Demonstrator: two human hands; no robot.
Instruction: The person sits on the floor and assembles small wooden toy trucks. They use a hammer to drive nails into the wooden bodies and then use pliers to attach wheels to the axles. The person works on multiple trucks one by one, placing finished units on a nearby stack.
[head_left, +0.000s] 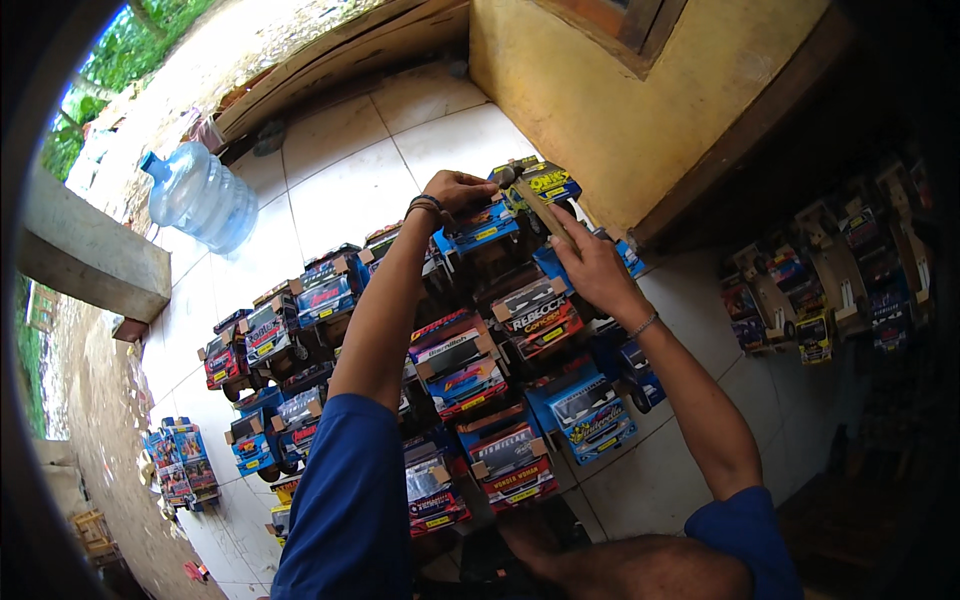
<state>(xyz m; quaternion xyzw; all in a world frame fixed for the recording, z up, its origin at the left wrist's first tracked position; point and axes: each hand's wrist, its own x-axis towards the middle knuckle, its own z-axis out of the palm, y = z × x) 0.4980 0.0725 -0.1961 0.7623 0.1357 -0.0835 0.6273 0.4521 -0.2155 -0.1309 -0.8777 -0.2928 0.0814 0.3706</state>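
Observation:
My right hand [598,270] grips the wooden handle of a hammer [541,209]. The hammer's dark head is over the far end of the toy truck rows, close to the left fingertips. My left hand [458,191] is at the top of a blue toy truck [482,232], its fingers drawn together; whatever they pinch is too small to make out. Beside that truck stands a toy truck with yellow lettering [549,181], partly behind the hammer. Nearer to me, several colourful toy trucks [462,372] stand in rows on the tiles, some hidden by my left forearm.
A large clear blue water bottle [203,197] lies on the white tiled floor [345,170] at the far left. A yellow wall [640,110] borders the far right. More toy trucks [815,285] stand in shade at right, and a small group [182,463] at left.

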